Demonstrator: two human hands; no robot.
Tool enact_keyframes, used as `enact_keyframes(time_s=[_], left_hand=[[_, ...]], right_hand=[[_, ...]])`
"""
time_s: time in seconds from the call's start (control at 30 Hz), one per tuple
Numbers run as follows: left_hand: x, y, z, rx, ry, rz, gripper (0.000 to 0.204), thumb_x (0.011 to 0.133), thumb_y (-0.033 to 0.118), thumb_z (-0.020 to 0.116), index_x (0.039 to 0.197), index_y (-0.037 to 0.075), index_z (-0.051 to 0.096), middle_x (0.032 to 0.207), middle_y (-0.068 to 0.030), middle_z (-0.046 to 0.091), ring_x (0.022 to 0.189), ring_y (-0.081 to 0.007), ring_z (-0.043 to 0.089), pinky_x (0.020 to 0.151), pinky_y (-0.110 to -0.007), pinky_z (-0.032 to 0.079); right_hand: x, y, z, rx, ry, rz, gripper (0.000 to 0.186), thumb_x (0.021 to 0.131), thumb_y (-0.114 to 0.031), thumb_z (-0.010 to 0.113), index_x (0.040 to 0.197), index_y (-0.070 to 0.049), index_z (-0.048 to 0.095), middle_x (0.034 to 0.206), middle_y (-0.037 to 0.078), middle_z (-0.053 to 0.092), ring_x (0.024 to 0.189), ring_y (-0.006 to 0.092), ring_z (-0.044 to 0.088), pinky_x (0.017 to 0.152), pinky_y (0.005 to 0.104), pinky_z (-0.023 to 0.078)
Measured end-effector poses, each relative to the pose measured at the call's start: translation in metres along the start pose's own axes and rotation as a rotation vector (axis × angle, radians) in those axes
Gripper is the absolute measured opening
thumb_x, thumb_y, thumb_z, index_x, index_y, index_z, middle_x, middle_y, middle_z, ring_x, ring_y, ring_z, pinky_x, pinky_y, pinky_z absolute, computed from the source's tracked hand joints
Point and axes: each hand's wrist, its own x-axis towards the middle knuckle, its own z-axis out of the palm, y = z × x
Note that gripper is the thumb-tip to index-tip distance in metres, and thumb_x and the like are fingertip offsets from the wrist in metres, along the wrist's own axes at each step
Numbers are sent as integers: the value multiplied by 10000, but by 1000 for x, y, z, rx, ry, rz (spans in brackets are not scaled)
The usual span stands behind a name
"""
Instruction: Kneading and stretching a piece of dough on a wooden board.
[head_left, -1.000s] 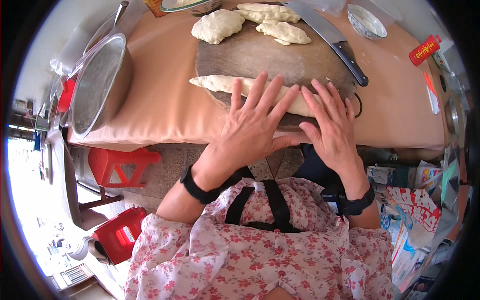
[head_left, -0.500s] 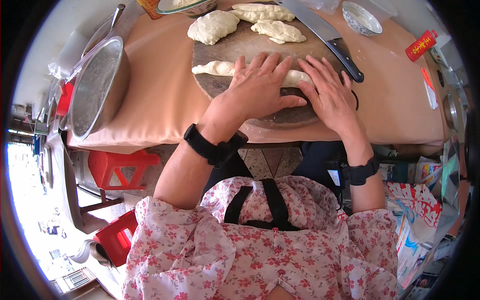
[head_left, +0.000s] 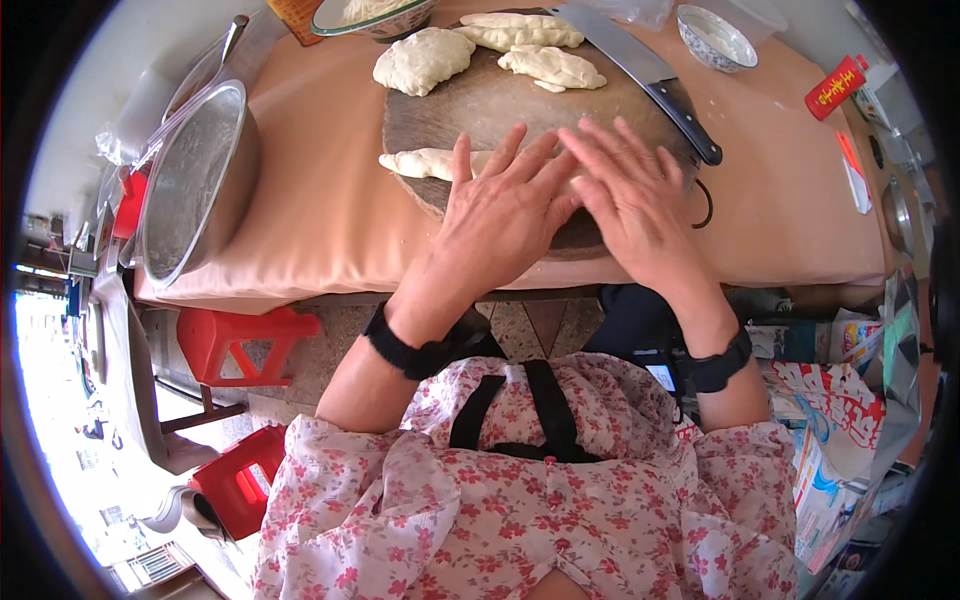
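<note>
Both hands are pressing flat on a dough roll [head_left: 425,160] lying across the near part of a round board [head_left: 480,105] on the desk [head_left: 320,210]; the left hand [head_left: 505,200] and right hand [head_left: 630,195], set apart along the roll a second ago, are now lying close together near its middle, their fingers [head_left: 520,150] spread wide and gripping nothing; only the roll's left end is showing past the left hand, the rest being hidden under the palms, so its present length cannot be told; the hands have been travelling up the board and inward, which reads as rolling strokes working the dough thinner, with the shaping seemingly under way rather than finished. Three dough pieces [head_left: 425,60] are waiting at the board's far edge; a cleaver [head_left: 640,75] is lying across the right side, its black handle toward the person; a steel basin [head_left: 190,180] is standing to the left, a small bowl [head_left: 715,38] and a red bottle [head_left: 835,88] to the far right.
</note>
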Motion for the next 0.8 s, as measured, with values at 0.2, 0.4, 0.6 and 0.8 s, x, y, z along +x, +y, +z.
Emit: enact_keyframes(time_s=[0.2,0.4,0.6,0.8], left_hand=[[23,-10,3,36,49,-13,468,971,365,474,1403,188,442,1446,-59,442,1365,-352,360,1066,-649,236],[27,-12,9,-9,86,-4,433,931,360,516,1304,141,508,1279,-98,560,1237,-366,479,1002,-672,288],[-26,13,4,72,92,18,655,874,447,601,1412,142,385,1429,-155,407,1328,-369,355,1062,-613,232],[-12,3,9,109,78,35,854,791,607,625,1442,128,349,1446,-167,385,1347,-383,337,1057,-617,247]], right_hand=[[22,13,20,-61,-53,32,544,992,-529,326,1413,-206,449,1407,118,492,1346,341,390,1068,614,248],[24,19,22,-127,-80,95,570,988,-552,306,1406,-200,466,1433,68,476,1373,324,354,1088,608,215],[-17,-5,13,-69,29,15,419,993,-356,423,1371,-194,505,1421,57,479,1342,338,379,1036,646,251],[-5,1,17,-115,0,42,412,993,-350,406,1351,-182,524,1410,68,490,1343,335,385,1045,634,256]])
